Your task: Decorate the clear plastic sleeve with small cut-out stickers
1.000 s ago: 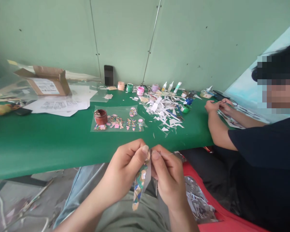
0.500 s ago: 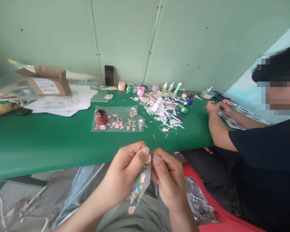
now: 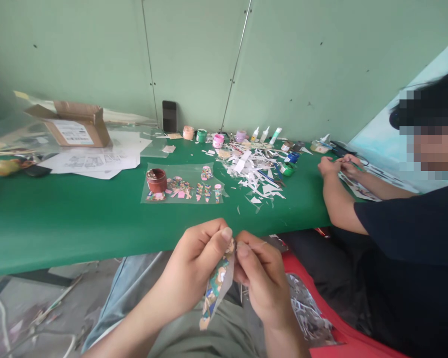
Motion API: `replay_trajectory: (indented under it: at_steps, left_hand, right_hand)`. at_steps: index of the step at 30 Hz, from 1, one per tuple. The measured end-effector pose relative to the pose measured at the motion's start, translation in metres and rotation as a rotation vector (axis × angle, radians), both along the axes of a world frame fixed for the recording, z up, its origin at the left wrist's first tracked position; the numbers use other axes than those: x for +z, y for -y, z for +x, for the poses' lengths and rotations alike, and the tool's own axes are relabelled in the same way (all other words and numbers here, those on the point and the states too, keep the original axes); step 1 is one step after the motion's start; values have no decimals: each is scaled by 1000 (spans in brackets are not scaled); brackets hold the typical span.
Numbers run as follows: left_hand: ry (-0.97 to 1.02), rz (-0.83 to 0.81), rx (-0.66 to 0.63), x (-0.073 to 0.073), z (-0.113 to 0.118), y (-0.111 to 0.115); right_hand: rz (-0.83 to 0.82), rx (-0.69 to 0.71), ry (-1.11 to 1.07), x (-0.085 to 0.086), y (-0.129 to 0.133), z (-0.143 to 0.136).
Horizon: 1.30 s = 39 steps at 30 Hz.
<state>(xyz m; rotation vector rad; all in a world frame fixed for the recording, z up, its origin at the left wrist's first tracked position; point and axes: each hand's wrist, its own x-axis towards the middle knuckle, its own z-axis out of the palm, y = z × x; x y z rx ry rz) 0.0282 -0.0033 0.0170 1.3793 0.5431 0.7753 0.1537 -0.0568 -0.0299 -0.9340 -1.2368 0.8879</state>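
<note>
Pinching the top of a patterned strip (image 3: 210,299), the left hand (image 3: 194,266) is closed; the right hand (image 3: 265,278) is curled at its edge, its hold unclear. Fine edge work seems in hand, calling next for steady grip and small finger motions. Beyond, patterned pieces (image 3: 179,185) lie on the tabletop (image 3: 78,214).

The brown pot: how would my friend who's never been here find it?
Look at the big green table. Near its middle lies a see-through sheet with little patterned pieces. The reddish-brown pot stands at the sheet's left end, the only pot on it; the colourful pots are farther back.
</note>
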Motion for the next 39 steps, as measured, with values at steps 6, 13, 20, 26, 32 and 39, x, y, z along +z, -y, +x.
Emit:
replay_trajectory:
  at_steps: [6, 13, 20, 26, 32, 39]
  left_hand:
    - [-54, 93, 107, -7, -1, -5]
    - [-59, 198, 136, -5, 0, -3]
    - [-85, 229, 141, -6, 0, -2]
    - [-99, 225, 159, -9, 1, -4]
    - [-101, 221, 171, -8, 2, -1]
    - [-94, 193, 183, -7, 8, -2]
  right_hand:
    - [12, 16, 58, 1, 3, -4]
    - [35, -234, 107, 1, 2, -11]
    - [46, -217, 138, 2, -1, -10]
    - [58, -189, 144, 0, 0, -8]
    - [49, -132, 105, 0, 2, -7]
    - [53, -121, 98, 0, 2, -3]
